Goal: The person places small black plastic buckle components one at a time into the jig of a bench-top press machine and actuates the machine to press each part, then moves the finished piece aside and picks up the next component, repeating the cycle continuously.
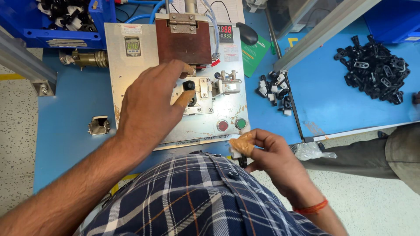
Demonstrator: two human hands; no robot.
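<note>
Two push buttons sit on the metal fixture plate (131, 87) — one red button (222, 126), one green button (240, 123) — and two piles of small parts lie on the blue bench: a mixed black-and-white pile (275, 92) and, at two o'clock from it, a black pile (374, 70). The left hand (151, 102) pinches a small black part (189, 85) on the fixture, its fingertips partly hiding it. At five o'clock from that, the right hand (264, 150) is closed on another black part (242, 161) — mostly hidden.

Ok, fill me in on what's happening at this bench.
A person stands at a blue table with a small metal press. The left hand is on a black part at the press's fixture. The right hand holds another small part near the shirt. Loose black parts are piled to the right.
</note>
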